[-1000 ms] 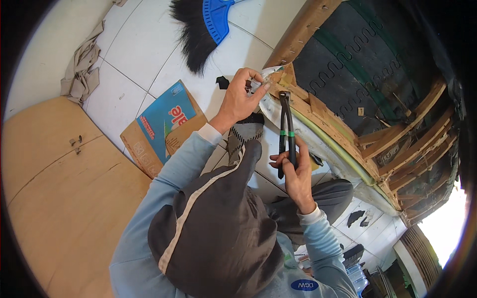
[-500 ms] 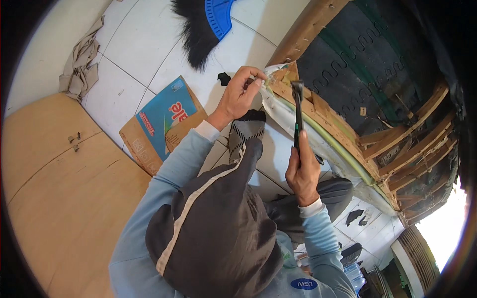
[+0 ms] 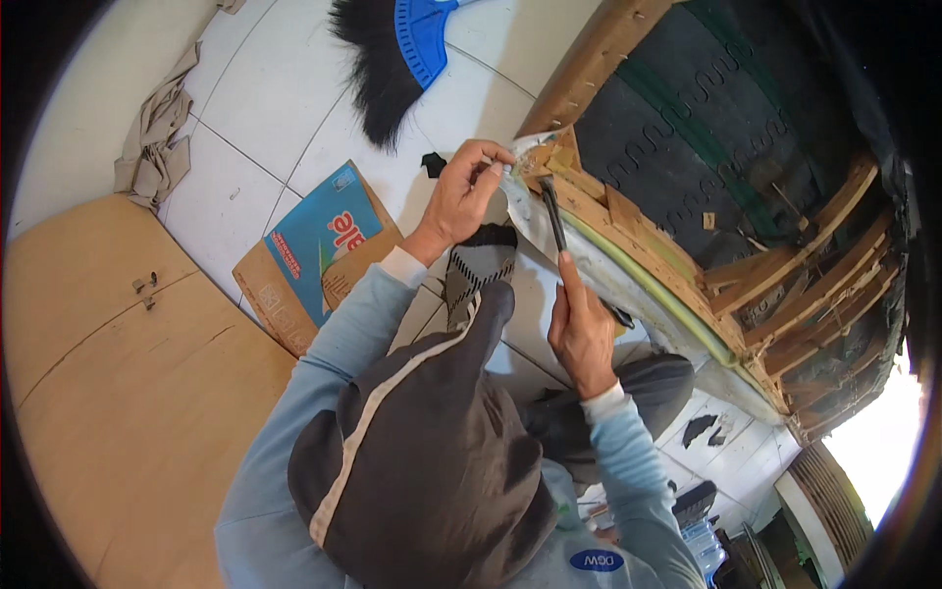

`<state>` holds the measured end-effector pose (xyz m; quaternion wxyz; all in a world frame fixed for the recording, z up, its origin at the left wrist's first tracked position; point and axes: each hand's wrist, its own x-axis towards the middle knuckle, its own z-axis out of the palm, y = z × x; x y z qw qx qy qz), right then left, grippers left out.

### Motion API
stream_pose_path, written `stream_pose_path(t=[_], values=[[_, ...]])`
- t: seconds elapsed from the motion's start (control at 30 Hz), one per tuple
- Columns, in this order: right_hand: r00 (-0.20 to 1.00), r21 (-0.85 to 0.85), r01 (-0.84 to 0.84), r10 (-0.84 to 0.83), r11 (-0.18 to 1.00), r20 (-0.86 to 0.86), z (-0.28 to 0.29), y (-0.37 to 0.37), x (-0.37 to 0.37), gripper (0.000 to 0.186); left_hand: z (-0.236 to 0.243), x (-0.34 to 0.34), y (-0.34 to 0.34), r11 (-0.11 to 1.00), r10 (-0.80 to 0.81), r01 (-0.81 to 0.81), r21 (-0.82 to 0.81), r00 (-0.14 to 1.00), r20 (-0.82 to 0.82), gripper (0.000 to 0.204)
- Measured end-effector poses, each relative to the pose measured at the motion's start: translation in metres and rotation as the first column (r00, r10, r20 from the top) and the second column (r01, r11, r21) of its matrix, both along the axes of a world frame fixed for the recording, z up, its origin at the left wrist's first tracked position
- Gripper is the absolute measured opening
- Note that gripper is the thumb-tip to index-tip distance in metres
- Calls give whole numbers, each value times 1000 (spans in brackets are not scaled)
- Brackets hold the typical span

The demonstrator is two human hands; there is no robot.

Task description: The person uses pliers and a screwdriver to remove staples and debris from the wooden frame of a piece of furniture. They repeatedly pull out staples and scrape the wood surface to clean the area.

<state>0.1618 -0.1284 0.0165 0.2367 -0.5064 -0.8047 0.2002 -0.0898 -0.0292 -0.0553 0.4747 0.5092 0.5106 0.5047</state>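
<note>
My right hand grips a hammer by its handle, index finger stretched along it. The dark head is at the edge of a wooden furniture frame, close to its corner; I cannot tell if it touches the wood. My left hand is pinched at the end of a whitish fabric strip at that same corner. Along the frame's edge the strip hangs down, with a yellow-green padding roll beside it. Whether a nail sits between the left fingertips is too small to tell.
Inside the frame are zigzag springs and dark cloth; nails stick out of its brown rail. A cardboard piece, a blue broom head and crumpled beige cloth lie on white tiles. A wooden panel stands at left.
The hammer head has come down and left onto or close to the frame's edge, and my right hand has moved slightly left with it. My left hand stays at the corner.
</note>
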Motion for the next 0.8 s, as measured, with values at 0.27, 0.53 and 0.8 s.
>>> stream_pose_path(t=[0.27, 0.53, 0.8], values=[[995, -5, -7, 7, 1000, 95, 2, 7, 2, 73, 4, -3, 3, 1000, -10, 10, 21, 1000, -5, 31], [986, -67, 111, -119, 992, -118, 11, 15, 10, 58, 5, 17, 11, 989, 147, -140, 55, 980, -133, 31], [989, -105, 89, -101, 990, -113, 31, -13, 32, 60, 12, 47, 2, 965, 262, -254, 68, 910, -321, 66]])
